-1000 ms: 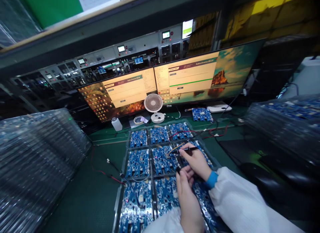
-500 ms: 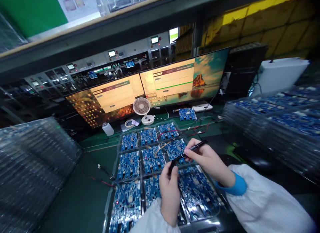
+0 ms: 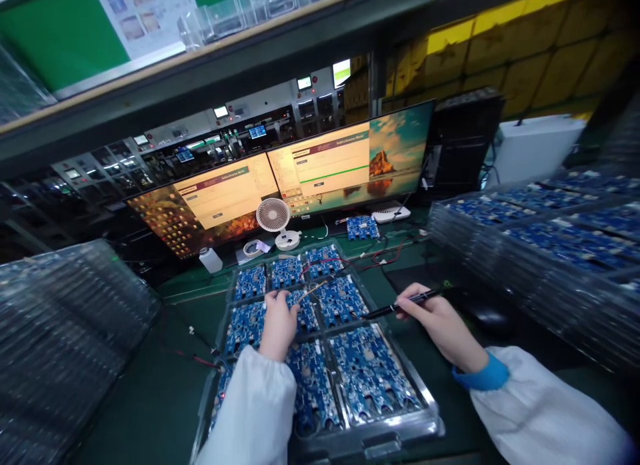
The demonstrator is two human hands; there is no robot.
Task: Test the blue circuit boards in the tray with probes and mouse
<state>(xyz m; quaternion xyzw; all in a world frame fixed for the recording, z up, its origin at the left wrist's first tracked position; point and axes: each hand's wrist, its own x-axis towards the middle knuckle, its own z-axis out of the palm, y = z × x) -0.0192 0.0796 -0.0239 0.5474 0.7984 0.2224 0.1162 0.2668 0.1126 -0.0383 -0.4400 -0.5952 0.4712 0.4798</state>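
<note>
On the far left a tall stack of empty clear plastic trays (image 3: 70,338) stands on the dark green table (image 3: 150,398), where it stood a second ago. Just right of it, in the near middle, lies the clear moulded tray (image 3: 367,445) that carries the blue circuit boards (image 3: 373,372) in rows.

The left hand (image 3: 277,325) has changed most. Half a second ago it met the right one over the middle of the tray, gripping the dark end of the tool. Now it has let go of that end and lies on the centre board of the middle row, fingers curled down just beside a thin yellow wire (image 3: 313,290). Seen from behind, I cannot tell whether its fingertips pinch anything.

The right hand (image 3: 440,322) has drawn away to the right, past the tray's right edge. It is closed on the slim black pen-shaped tool (image 3: 403,306), whose tip points left toward the boards and hangs near that edge, apart from them. So the hands that were joined on the tool are now well apart, one on a board and one carrying the tool alone.

Further right stands a stack of clear trays filled with blue boards (image 3: 550,238), and at the far side a small white desk fan (image 3: 273,215) sits before two wide monitors (image 3: 300,178)
</note>
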